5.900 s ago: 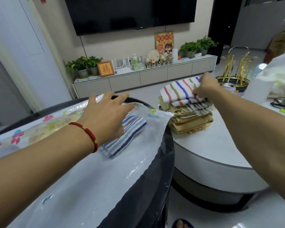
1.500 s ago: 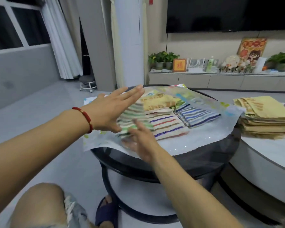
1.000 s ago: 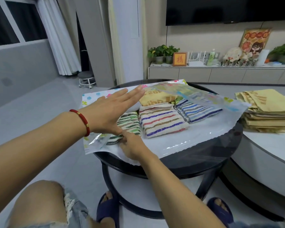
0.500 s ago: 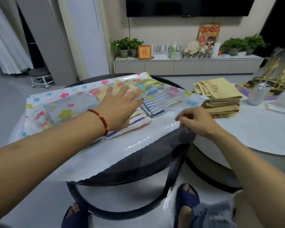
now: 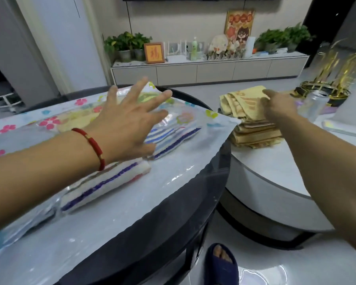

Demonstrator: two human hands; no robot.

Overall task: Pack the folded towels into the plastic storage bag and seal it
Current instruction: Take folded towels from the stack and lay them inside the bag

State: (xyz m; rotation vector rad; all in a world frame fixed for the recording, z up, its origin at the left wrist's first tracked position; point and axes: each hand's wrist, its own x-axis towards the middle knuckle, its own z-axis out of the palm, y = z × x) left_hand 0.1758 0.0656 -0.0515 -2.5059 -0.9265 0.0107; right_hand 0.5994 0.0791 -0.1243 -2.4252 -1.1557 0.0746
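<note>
- Two round tables fill your view: a dark glass table in front of you and a white table to its right.
- Your plastic storage bag lies flat across the glass table, its flowered top layer over striped towels near the table's right edge.
- Your left hand, fingers spread straight, rests on the bag above those towels.
- Your right hand reaches the stack of yellow towels at the white table's left edge, touching the top towel; whether it grips, you cannot tell.
- Beyond the stack stands a can.
</note>
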